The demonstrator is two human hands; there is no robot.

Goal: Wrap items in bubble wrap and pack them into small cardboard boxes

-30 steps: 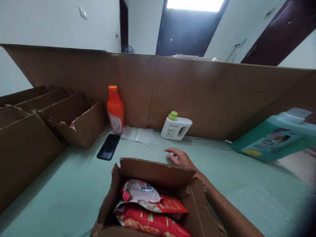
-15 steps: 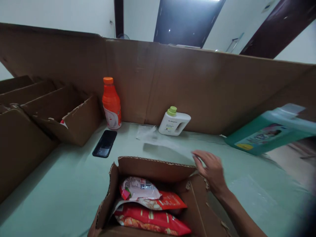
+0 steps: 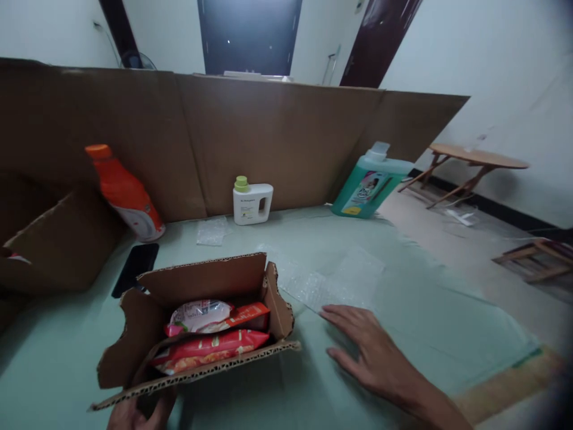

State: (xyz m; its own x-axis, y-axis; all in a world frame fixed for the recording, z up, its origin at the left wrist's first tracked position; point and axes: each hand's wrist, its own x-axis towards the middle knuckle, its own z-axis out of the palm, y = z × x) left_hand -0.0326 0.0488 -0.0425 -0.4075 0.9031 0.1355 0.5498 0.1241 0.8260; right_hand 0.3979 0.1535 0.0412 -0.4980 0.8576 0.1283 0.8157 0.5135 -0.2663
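Note:
A cardboard box (image 3: pixel 201 276) with torn flaps stands open on the green cloth. Inside lie a white-and-pink packet (image 3: pixel 201 314), an orange-red packet (image 3: pixel 250 313) and a red packet (image 3: pixel 215 348). At the box's near left corner, my left hand (image 3: pixel 141 413) grips it from below, its fingertips partly hidden by the cardboard. My right hand (image 3: pixel 364 349) is right of the box, thumb and fingers apart, with fingertips at the near edge of clear bubble wrap (image 3: pixel 313 288). That wrap lies flat on the cloth.
Along the cardboard wall (image 3: pixel 286 137) stand an orange bottle (image 3: pixel 128 194), a white jug (image 3: pixel 252 204) and a green jug (image 3: pixel 371 185). A phone (image 3: pixel 135 269) and a small bubble wrap piece (image 3: pixel 212 232) lie nearby. Another box (image 3: pixel 67 239) sits left; a wooden table (image 3: pixel 478 156) stands beyond.
The view has turned right. My right hand has let go of the clear wrap, which is now flat right of the box. The box is turned, and my left hand has appeared at its near left corner.

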